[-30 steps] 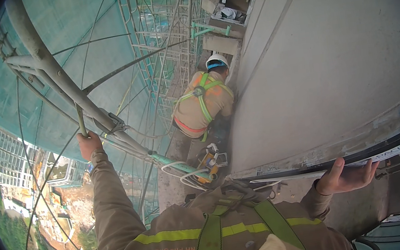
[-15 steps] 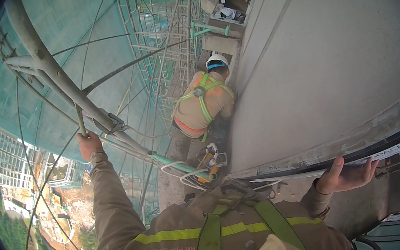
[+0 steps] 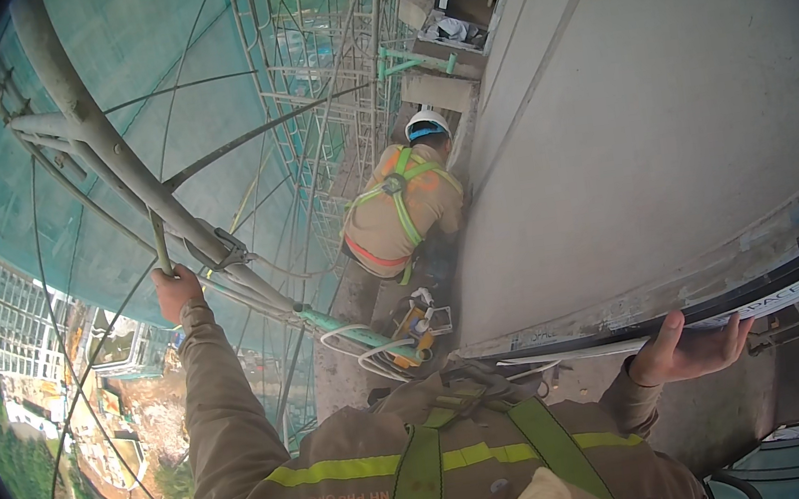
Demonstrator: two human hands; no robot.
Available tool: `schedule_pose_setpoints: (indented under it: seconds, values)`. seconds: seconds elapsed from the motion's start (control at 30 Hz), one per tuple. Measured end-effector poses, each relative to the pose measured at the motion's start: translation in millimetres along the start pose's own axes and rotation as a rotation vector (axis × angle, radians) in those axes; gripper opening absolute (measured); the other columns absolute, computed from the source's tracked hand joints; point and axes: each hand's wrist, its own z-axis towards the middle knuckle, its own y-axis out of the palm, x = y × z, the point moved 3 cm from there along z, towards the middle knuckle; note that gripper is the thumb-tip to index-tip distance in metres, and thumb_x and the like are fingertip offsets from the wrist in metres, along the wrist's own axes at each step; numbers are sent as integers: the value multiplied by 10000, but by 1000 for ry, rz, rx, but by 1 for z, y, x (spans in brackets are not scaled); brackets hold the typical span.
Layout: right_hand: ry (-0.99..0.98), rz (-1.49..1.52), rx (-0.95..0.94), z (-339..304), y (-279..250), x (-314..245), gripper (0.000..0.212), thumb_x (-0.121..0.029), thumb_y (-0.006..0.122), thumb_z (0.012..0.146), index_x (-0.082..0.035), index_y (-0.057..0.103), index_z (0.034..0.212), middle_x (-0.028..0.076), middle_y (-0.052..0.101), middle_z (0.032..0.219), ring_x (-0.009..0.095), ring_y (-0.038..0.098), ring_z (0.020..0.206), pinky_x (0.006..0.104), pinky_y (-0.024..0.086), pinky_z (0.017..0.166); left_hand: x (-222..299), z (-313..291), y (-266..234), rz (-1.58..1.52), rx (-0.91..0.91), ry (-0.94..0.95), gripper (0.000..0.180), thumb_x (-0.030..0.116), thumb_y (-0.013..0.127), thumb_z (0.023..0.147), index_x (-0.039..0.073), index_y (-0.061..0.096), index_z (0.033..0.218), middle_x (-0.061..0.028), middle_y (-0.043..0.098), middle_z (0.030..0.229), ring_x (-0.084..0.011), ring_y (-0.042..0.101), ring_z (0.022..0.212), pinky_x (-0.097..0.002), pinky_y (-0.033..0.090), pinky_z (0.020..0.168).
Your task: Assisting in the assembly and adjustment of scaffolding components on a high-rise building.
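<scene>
My left hand (image 3: 180,293) is closed around a thin scaffold rod (image 3: 160,243) that hangs under a thick grey scaffold pipe (image 3: 117,171). At the right, my right hand (image 3: 691,352) is held palm up against the lower edge of a long dark frame (image 3: 622,332) along the pale wall (image 3: 647,136). Its thumb and fingers are apart and stretched out. A clamp with a hook (image 3: 230,249) sits on the pipe just right of my left hand. Ahead, a co-worker (image 3: 404,203) in a white helmet and green harness crouches by the wall.
A yellow power tool (image 3: 411,334) rests on the narrow walkway behind the co-worker. A green pipe with looped white rope (image 3: 360,335) juts in beside it. Green safety netting (image 3: 193,135) lines the left side, with a deep drop to the ground below. Scaffold frames (image 3: 336,76) stand farther ahead.
The co-worker has shifted very slightly to the left. Both my hands keep their places.
</scene>
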Motion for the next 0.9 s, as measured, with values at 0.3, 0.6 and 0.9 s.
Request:
schedule_pose_setpoints:
  seconds: [0.3, 0.6, 0.9]
  values:
    - [13, 4, 10, -1, -1, 2, 729, -293, 785, 849, -14, 397, 1399, 182, 309, 1499, 377, 317, 1421, 565, 303, 1172, -2, 2, 4, -18, 4, 4, 308, 352, 559, 842, 125, 580, 1049, -172, 701, 967, -436, 655, 886, -550, 497, 694]
    - [1, -8, 3, -2, -1, 3, 734, -300, 791, 844, -15, 401, 1396, 172, 313, 1507, 373, 323, 1420, 559, 296, 1175, 0, 1, 2, -25, 6, 7, 309, 350, 555, 841, 110, 577, 1034, -178, 701, 960, -438, 655, 882, -549, 496, 694]
    - [22, 19, 17, -2, -1, 2, 727, -289, 792, 843, -15, 405, 1394, 174, 317, 1505, 373, 317, 1425, 560, 289, 1180, -1, 1, 2, -20, 0, 13, 300, 341, 557, 838, 108, 576, 1025, -178, 699, 948, -437, 654, 878, -552, 492, 685]
